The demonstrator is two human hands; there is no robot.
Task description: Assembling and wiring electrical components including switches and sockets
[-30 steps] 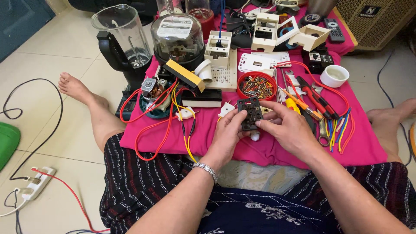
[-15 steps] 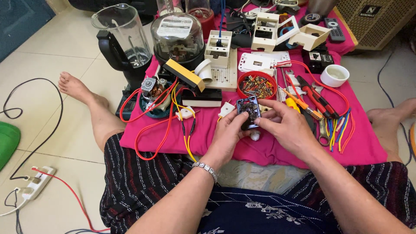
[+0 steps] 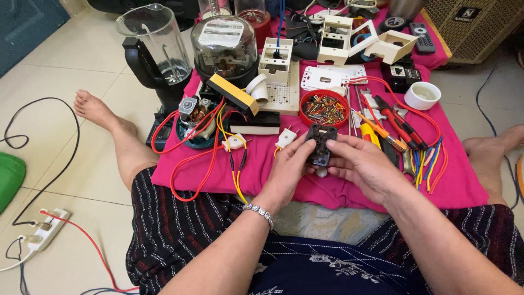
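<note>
Left hand (image 3: pixel 286 169): grasps the black part (image 3: pixel 320 144) from its 9 o'clock side.
Right hand (image 3: pixel 364 166): grasps the same part from 3 o'clock.
Part: upright between both hands, above the pink cloth (image 3: pixel 349 188).
Screw bowl (image 3: pixel 324 107): red, at 12 o'clock from the part.
Meter (image 3: pixel 225 45): farther, at 11 o'clock.

Pink cloth (image 3: pixel 349 186) (on tile floor (image 3: pixel 65 82)), tool-strewn

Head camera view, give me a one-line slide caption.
Both hands, left hand and right hand, hold a small black electrical part above a pink cloth.
</note>
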